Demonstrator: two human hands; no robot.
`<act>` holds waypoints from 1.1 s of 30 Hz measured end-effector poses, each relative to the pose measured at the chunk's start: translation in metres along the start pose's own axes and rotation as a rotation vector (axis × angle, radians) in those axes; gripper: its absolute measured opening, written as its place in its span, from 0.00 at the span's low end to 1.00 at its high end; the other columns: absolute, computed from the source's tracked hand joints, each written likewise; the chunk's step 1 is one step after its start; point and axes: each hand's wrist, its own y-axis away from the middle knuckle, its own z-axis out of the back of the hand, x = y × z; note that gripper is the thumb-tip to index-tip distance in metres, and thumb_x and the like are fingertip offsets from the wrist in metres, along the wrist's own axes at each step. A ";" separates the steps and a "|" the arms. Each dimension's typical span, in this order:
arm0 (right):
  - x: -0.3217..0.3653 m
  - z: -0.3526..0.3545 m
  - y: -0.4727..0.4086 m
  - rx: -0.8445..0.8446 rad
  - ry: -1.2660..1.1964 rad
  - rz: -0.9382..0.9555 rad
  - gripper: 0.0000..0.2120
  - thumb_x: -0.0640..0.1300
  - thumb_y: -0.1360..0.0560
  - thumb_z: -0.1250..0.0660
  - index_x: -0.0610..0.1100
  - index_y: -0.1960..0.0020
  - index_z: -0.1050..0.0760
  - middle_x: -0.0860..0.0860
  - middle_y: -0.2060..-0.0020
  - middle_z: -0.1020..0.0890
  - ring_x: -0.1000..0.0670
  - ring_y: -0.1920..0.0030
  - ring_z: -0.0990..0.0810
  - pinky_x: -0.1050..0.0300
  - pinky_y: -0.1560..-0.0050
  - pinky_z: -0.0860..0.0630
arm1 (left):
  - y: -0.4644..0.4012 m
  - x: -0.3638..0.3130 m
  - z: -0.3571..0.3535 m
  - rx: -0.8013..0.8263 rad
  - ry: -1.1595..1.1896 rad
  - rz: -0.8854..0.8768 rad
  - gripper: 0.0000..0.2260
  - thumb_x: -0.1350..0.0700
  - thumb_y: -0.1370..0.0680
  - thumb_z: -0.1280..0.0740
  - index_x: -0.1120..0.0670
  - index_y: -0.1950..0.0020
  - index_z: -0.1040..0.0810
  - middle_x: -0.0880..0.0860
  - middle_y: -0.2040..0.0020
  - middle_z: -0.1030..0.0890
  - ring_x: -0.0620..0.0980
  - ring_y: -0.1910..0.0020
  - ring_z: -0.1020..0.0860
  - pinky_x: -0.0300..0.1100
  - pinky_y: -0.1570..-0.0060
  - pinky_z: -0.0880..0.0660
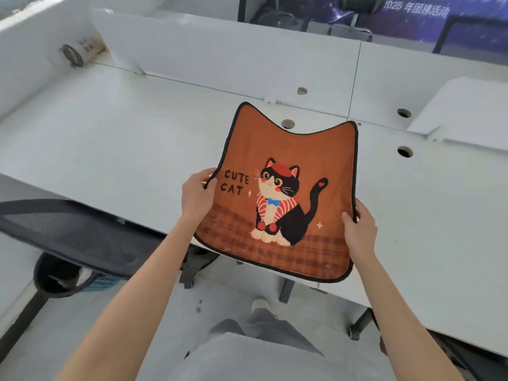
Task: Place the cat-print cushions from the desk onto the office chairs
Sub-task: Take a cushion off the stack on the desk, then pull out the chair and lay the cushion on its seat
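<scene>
White partitions [220, 50] back the pale surface [110, 138] in front of us, with a black mesh chair [74, 235] at our lower left. We hold the orange cat cushion [288, 193] in the air over the surface's near edge, our left hand [196, 193] pinching its left edge and our right hand [358, 229] gripping its right edge. Something round, perhaps a cup [72, 55], lies at the far left corner.

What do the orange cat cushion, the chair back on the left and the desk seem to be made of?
Cat cushion: soft printed fabric, apparently short plush, with dark piped edging; it bends between the left hand and right hand.
Chair back: black mesh on a dark frame, probably plastic; the weave shows.
Desk: smooth white board, likely laminate, with a slight sheen.
</scene>
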 end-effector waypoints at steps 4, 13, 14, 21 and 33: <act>-0.029 -0.011 -0.014 0.020 0.098 -0.122 0.19 0.37 0.23 0.41 0.42 0.32 0.32 0.43 0.36 0.25 0.43 0.38 0.26 0.52 0.37 0.31 | -0.013 0.025 -0.034 0.088 -0.040 0.155 0.13 0.59 0.22 0.39 0.56 0.38 0.24 0.57 0.42 0.21 0.51 0.48 0.24 0.39 0.49 0.31; -0.079 -0.017 -0.033 0.025 0.602 -0.178 0.25 0.40 0.27 0.36 0.39 0.32 0.37 0.37 0.39 0.28 0.38 0.39 0.31 0.43 0.40 0.30 | -0.015 0.082 -0.039 0.235 -0.188 0.340 0.18 0.63 0.24 0.37 0.59 0.34 0.29 0.61 0.39 0.23 0.59 0.42 0.24 0.48 0.43 0.28; -0.077 -0.018 -0.033 -0.002 0.670 -0.176 0.27 0.39 0.27 0.35 0.39 0.30 0.39 0.37 0.36 0.31 0.38 0.36 0.34 0.42 0.39 0.32 | -0.016 0.083 -0.037 0.260 -0.206 0.331 0.19 0.62 0.24 0.37 0.59 0.33 0.30 0.61 0.38 0.23 0.59 0.41 0.25 0.48 0.41 0.29; -0.026 -0.075 -0.015 0.171 0.504 0.155 0.16 0.38 0.24 0.38 0.41 0.37 0.29 0.43 0.38 0.25 0.44 0.36 0.28 0.49 0.36 0.30 | -0.015 0.059 0.015 0.048 -0.173 0.175 0.13 0.60 0.23 0.40 0.58 0.39 0.25 0.56 0.39 0.23 0.51 0.41 0.25 0.38 0.43 0.33; 0.057 -0.263 0.126 1.301 -0.149 -0.915 0.19 0.43 0.20 0.45 0.30 0.34 0.38 0.34 0.40 0.26 0.37 0.43 0.23 0.50 0.43 0.26 | 0.080 0.113 0.170 -0.767 -0.321 0.426 0.18 0.62 0.25 0.38 0.60 0.35 0.30 0.59 0.36 0.28 0.57 0.34 0.33 0.43 0.33 0.38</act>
